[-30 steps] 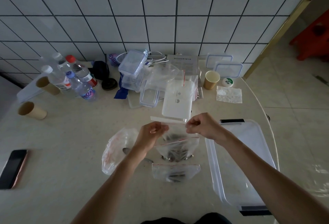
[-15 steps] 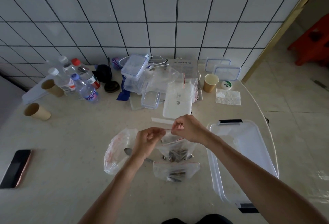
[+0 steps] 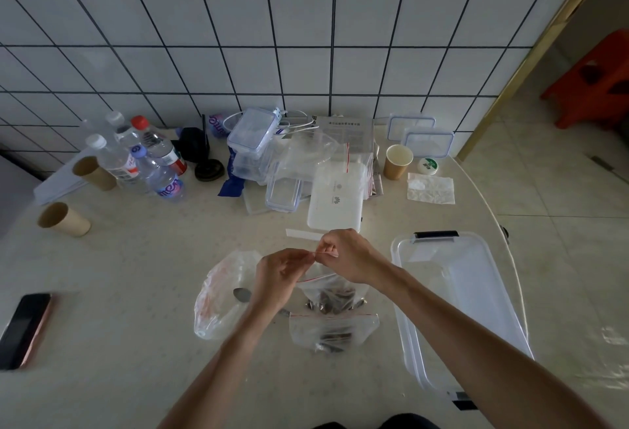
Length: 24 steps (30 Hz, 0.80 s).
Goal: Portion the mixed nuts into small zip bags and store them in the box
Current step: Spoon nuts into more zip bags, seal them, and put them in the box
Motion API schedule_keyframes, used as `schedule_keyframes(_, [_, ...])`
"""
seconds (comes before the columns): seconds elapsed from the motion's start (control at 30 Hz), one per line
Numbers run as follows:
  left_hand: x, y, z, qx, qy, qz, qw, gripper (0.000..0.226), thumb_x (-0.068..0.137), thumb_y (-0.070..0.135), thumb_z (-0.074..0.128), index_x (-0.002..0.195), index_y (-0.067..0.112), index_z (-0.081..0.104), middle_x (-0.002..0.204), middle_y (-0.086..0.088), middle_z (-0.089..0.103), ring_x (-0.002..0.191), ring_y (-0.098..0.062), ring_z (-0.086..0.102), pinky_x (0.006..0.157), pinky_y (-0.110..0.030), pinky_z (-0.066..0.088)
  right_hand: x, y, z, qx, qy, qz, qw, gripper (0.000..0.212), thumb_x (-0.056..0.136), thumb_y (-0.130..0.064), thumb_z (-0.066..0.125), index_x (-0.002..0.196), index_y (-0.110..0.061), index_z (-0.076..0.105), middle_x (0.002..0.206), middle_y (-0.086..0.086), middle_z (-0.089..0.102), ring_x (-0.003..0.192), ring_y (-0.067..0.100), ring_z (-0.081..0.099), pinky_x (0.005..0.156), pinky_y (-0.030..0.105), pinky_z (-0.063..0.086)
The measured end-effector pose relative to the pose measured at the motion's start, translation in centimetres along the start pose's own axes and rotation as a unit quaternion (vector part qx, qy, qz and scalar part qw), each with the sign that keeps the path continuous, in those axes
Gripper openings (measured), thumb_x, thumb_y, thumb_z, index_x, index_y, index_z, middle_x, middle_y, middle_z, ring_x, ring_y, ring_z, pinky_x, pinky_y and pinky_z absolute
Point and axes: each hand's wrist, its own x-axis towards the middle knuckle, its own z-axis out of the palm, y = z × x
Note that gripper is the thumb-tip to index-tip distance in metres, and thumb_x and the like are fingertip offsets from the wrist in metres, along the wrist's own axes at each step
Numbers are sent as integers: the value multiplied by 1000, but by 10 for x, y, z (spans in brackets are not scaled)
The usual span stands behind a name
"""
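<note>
— So how far along is the portioning, judging from the middle of the frame?

— Partway, I'd say; one small zip bag (image 3: 332,331) with nuts in it lies flat on the table (image 3: 136,343) at lower centre, its red strip across the top, whether pressed closed I cannot tell; a second bag (image 3: 335,292) holding a darker heap of nuts hangs just above it, in the hands; the box (image 3: 476,292) at right of centre has its lid off and, as far as I can see through the clear plastic, nothing stored in it.

— And what is left?

— Probably sealing the held bag, then moving both into the box; the big crumpled bag (image 3: 221,292) left of centre looks nearly spent, with a spoon (image 3: 242,294) lying beside it, though how many nuts remain in it is hidden.

— The grip?

— Both hands are on the top edge of the held bag; the left hand (image 3: 277,278) has its fingers curled, thumb and forefinger pinching the strip; the right hand (image 3: 343,256) pinches the same strip just beside it, the two nearly touching; neither is spread.

— Pressing or pulling?

— My guess is running the seal closed; the bag's mouth looks flat between them.
</note>
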Motion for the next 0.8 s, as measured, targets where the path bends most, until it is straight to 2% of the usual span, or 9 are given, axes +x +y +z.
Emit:
schedule_keyframes(0.3, [2,3,-1,20,7,-39,999,6,93,34,77,91,31,81,80,16,78,76,1,72,64,-11,48,-4,-3,1,-20,10,-24,999,14,97,-25,69,102,-13,76,106,5,76,98,25,70,85,40,56])
schedule_keyframes(0.47, [2,7,0,44,0,-44,998,11,95,37,73,93,28,80,81,20,76,77,3,70,62,-10,46,-3,-3,2,-52,14,-37,998,18,100,-25,64,103,-12,75,106,4,75,97,25,70,81,36,54])
schedule_keyframes(0.7, [2,10,1,38,-27,-40,998,10,97,30,72,95,23,79,85,22,76,79,6,70,67,-8,47,-3,-2,4,-69,23,-39,997,19,102,-26,62,104,-11,74,106,3,74,95,23,69,75,29,45])
schedule_keyframes(0.8, [2,11,0,58,-26,-30,998,10,97,30,72,93,24,79,84,23,75,78,6,68,67,-9,47,-5,-1,6,-91,26,-47,994,20,102,-25,60,105,-10,73,105,5,74,95,25,69,76,30,47])
